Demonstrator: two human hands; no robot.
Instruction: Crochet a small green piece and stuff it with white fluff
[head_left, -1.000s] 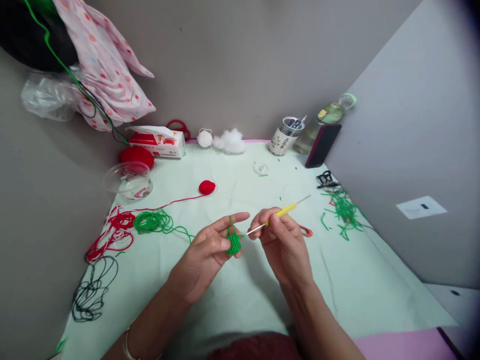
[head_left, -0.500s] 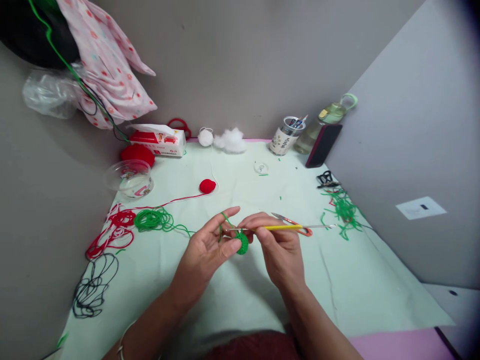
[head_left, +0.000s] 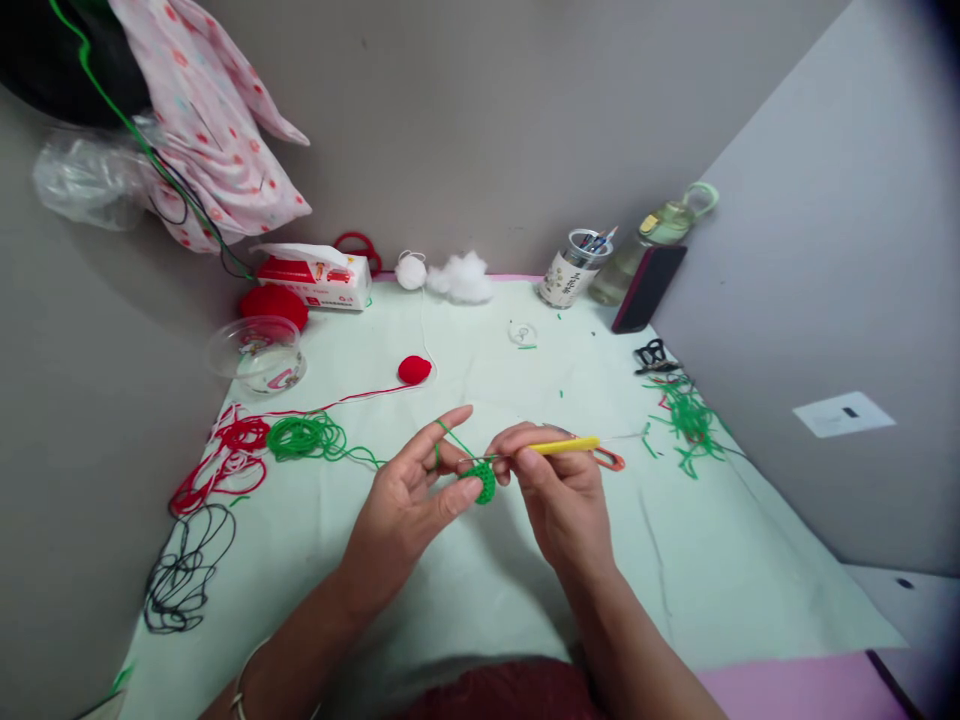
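Observation:
My left hand [head_left: 412, 498] pinches a small round green crochet piece [head_left: 484, 484] between thumb and fingers. Green yarn runs over its raised index finger and back to a loose green yarn pile [head_left: 306, 437] on the left. In my right hand [head_left: 564, 500] is a crochet hook with a yellow handle [head_left: 566, 446], held like a pencil. The thin metal shaft points left and meets the upper edge of the green piece; the hook's very tip is hard to make out. Orange-handled scissors [head_left: 611, 459] lie partly hidden behind my right hand.
A red crocheted ball [head_left: 414, 370] lies in the middle. Red and white yarn [head_left: 225, 455] and black cord [head_left: 184, 575] lie left. Behind stand a tissue pack [head_left: 315, 278], white stuffing [head_left: 460, 279], a pen can [head_left: 574, 270], a bottle [head_left: 664, 235] and a phone [head_left: 649, 288]. Green scraps [head_left: 690, 415] lie right.
The crochet hook has tilted, its right end rising slightly, and its shaft now slants down to the left. Both hands stay close together around the green piece, with the left index finger shifted slightly left.

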